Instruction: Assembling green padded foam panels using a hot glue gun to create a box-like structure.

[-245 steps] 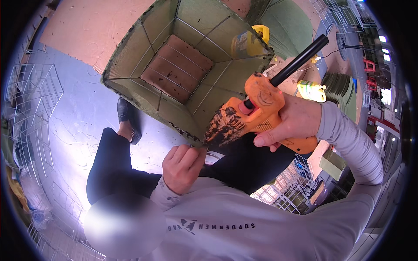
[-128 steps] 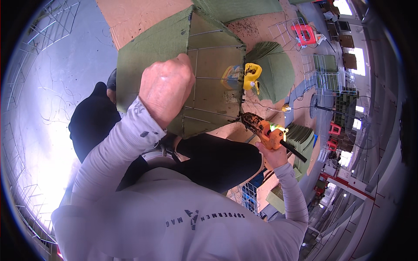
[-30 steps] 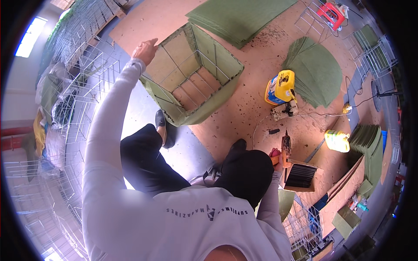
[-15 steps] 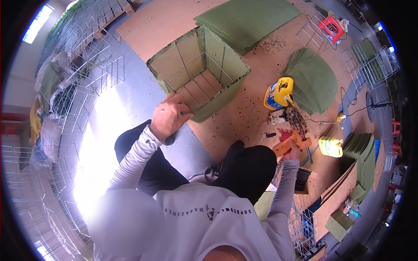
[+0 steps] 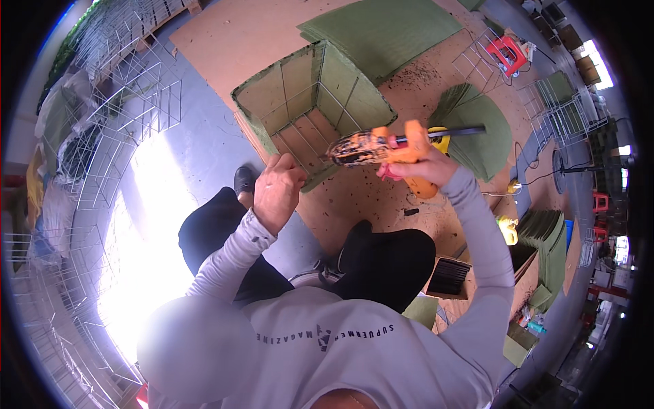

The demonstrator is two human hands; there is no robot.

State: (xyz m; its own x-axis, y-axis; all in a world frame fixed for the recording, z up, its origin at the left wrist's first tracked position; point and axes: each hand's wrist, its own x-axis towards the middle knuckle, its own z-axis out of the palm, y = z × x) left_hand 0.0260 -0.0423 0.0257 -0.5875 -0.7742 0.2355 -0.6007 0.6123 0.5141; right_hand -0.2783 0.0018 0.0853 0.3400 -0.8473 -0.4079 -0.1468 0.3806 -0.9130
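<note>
An open-topped box (image 5: 285, 85) of wire frame and green sheet stands in front of me on the brown board. At its near corner my left hand (image 5: 278, 193) is closed, fingertips pinched at the green edge. My right hand (image 5: 430, 168) is wrapped round an orange glue gun (image 5: 409, 151), held sideways over the box's right side. Dark smears cover the gun's front, and its nozzle points left toward the near corner. A black glue stick (image 5: 463, 130) sticks out of its back. Behind the gun, a yellow jug (image 5: 439, 142) is mostly hidden.
Green sheets (image 5: 388, 34) lie at the far side, and a rounded stack (image 5: 480, 129) lies to the right. An open carton (image 5: 449, 277) of black sticks sits by my right knee. Wire frames (image 5: 102, 163) pile up at left. A red stool (image 5: 507, 54) stands far right.
My right hand has brought the glue gun up and left, from beside the yellow jug to over the box. My left hand stays at the near corner, its fingers more closed.
</note>
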